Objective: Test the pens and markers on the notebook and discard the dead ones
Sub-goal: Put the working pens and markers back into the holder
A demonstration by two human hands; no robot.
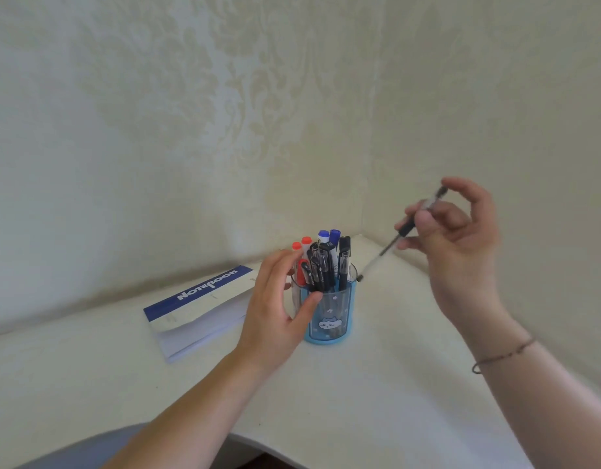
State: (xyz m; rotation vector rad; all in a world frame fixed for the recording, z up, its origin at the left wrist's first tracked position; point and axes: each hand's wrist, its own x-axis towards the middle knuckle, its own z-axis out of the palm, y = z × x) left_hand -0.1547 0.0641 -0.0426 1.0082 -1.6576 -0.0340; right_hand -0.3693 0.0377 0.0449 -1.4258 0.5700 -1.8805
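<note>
Pale patterned wallpaper (224, 113) fills the upper half of the frame, meeting in a corner right of centre. Below it the white worktop (377, 384) spreads across the lower half, its near edge curving at bottom centre. The notebook (197, 308) lies closed at centre left, blue band with white lettering along its far edge, just beside the left hand. A blue pen holder (329, 319) with a little cat face stands upright at the centre, on the worktop. The left hand (278, 309) curls round the holder's left side, thumb across the front and fingers reaching behind the rim, gripping it. The right hand (458, 245), centre right with a thin bracelet (502, 355) on the wrist, pinches a clear pen (404, 230) with a black grip, held slanting in the air, its lower tip just beside the holder's right rim. In the holder stand black-capped pens (326, 265), two red-capped markers (302, 247) and two blue-capped markers (328, 235).
</note>
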